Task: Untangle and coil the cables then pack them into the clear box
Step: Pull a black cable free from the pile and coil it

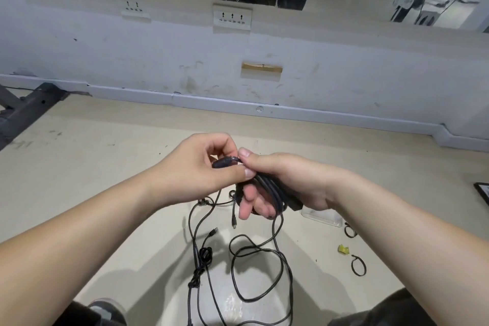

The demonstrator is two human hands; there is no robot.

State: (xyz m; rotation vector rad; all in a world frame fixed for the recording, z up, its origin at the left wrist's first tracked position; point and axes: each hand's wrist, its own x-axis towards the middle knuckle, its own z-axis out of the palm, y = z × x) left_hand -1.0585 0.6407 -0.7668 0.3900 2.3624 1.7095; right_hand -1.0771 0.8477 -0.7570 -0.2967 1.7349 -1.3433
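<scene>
A coiled black cable (270, 190) is held in mid-air above the floor. My right hand (288, 182) grips the coil, its thumb pressing the top of the loops. My left hand (201, 167) pinches the cable's end (225, 162) at the top of the coil. Beneath both hands, several loose black cables (238, 259) lie tangled on the beige floor, with plug ends showing. The clear box (321, 217) sits on the floor at right, mostly hidden behind my right wrist.
Two small black cable ties (358, 265) and a yellow scrap (343, 249) lie on the floor at right. A dark flat object (483, 192) pokes in at the right edge. A grey wall with sockets and a mirror runs ahead; a dark metal frame (23, 111) stands at left.
</scene>
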